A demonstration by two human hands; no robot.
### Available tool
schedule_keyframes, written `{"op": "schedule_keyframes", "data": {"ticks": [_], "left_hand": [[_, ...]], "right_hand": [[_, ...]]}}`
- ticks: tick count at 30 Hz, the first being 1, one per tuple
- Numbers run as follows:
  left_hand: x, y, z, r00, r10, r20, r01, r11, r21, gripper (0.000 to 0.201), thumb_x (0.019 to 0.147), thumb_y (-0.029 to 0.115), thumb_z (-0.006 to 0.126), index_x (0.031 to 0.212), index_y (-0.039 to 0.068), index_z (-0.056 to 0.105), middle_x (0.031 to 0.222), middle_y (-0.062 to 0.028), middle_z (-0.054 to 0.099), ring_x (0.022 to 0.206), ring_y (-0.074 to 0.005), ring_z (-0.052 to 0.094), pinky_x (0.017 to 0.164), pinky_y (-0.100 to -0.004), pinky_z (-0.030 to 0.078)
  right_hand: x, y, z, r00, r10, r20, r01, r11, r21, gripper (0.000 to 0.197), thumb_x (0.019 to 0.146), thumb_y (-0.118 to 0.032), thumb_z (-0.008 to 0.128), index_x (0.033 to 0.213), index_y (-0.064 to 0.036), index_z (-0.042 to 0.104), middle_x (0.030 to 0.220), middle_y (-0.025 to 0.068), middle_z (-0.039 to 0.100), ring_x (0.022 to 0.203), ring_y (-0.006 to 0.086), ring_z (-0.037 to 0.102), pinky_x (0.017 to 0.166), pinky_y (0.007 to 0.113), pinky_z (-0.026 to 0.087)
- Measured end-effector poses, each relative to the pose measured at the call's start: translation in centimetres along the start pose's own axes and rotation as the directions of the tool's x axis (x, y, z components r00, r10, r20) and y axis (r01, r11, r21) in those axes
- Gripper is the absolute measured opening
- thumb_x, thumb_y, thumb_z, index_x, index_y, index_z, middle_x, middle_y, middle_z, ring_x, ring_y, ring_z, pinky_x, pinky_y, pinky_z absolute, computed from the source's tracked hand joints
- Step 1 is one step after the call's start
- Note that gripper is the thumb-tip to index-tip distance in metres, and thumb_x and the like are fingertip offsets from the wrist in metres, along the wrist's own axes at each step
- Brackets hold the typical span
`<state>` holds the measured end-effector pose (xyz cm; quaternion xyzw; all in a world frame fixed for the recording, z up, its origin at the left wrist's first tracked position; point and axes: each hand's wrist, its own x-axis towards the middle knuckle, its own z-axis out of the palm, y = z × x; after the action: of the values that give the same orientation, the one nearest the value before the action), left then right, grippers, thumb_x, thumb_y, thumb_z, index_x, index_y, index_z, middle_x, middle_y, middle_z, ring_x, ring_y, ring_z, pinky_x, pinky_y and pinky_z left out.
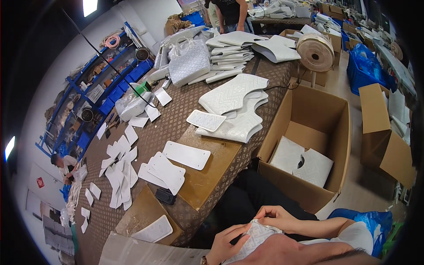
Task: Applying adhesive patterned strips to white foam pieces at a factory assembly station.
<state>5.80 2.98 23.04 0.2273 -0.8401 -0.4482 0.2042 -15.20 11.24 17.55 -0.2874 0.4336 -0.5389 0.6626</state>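
Observation:
Low in the picture, over my lap, both hands grip a white quilted-pattern fabric piece [255, 238]. My left hand [229, 242] is closed on its left edge, with thumb and fingers bent around it. The fingers of my right hand [274, 218] pinch its upper edge. Part of the piece is hidden by my arm. On the table nearby lie white rounded panels [164, 173] with small holes at their ends. Farther off, a stack of white patterned fabric pieces [234, 95] has a small white panel [206, 120] beside it.
An open cardboard box [342, 145] with white pieces inside stands right of the table [176, 106]. Beyond it is a fan [315, 53]. A black object [165, 196] rests near the brown boards [205, 176]. A person [232, 15] stands at the far end; another [66, 165] is at left.

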Motion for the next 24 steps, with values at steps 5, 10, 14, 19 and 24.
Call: {"op": "schedule_keyframes", "data": {"ticks": [5,10,14,19,24], "left_hand": [[-0.2,-0.2,0.1,1.0,0.005,0.001,-0.005,1.0,-0.007,0.04,0.076,-0.007,0.074,0.115,-0.003,0.065,0.106,-0.0155,0.068,0.099,-0.0247,0.068,0.086,-0.0298,0.054],[0.5,1.8,-0.1,1.0,-0.019,0.01,0.019,1.0,-0.007,0.04,0.078,-0.007,0.073,0.116,-0.003,0.065,0.107,-0.0155,0.068,0.099,-0.0246,0.068,0.087,-0.0296,0.054],[0.6,2.0,-0.1,0.999,-0.037,0.039,0.038,0.999,-0.02,0.039,0.079,-0.006,0.072,0.117,-0.002,0.065,0.107,-0.0151,0.068,0.099,-0.0241,0.068,0.087,-0.0296,0.054],[0.4,1.5,-0.6,0.99,-0.048,0.132,0.047,0.999,0.008,0.037,0.081,-0.004,0.072,0.118,0.0,0.065,0.108,-0.0144,0.068,0.1,-0.0228,0.068,0.088,-0.0299,0.054],[1.4,3.5,-1.7,0.961,-0.22,0.168,0.236,0.968,-0.086,0.034,0.085,0.0,0.068,0.119,-0.001,0.064,0.111,-0.015,0.066,0.099,-0.0233,0.066,0.087,-0.0306,0.052]], "right_hand": [[-0.1,-0.3,0.1,1.0,0.016,-0.011,-0.016,1.0,-0.006,0.008,0.089,-0.001,0.063,0.098,-0.0022,0.065,0.098,0.0025,0.066,0.089,0.0067,0.061,0.08,0.022,0.049],[-0.1,-0.2,0.2,1.0,0.019,-0.01,-0.019,1.0,-0.009,0.008,0.089,-0.002,0.063,0.098,-0.0021,0.065,0.098,0.0027,0.066,0.088,0.0069,0.061,0.08,0.022,0.049],[-0.4,-0.1,0.1,1.0,0.015,-0.014,-0.015,1.0,0.0,0.009,0.09,-0.004,0.064,0.098,-0.0019,0.066,0.099,0.0029,0.066,0.089,0.0071,0.061,0.08,0.022,0.048],[-0.4,0.0,0.1,1.0,-0.009,0.009,0.009,1.0,-0.014,0.01,0.091,-0.006,0.065,0.1,-0.0019,0.066,0.102,0.0028,0.066,0.091,0.0072,0.061,0.082,0.022,0.048],[0.1,0.6,-0.1,0.999,-0.034,0.018,0.035,0.999,-0.036,0.011,0.092,-0.008,0.065,0.102,-0.0023,0.066,0.103,0.0019,0.065,0.093,0.0067,0.06,0.083,0.023,0.048]]}}
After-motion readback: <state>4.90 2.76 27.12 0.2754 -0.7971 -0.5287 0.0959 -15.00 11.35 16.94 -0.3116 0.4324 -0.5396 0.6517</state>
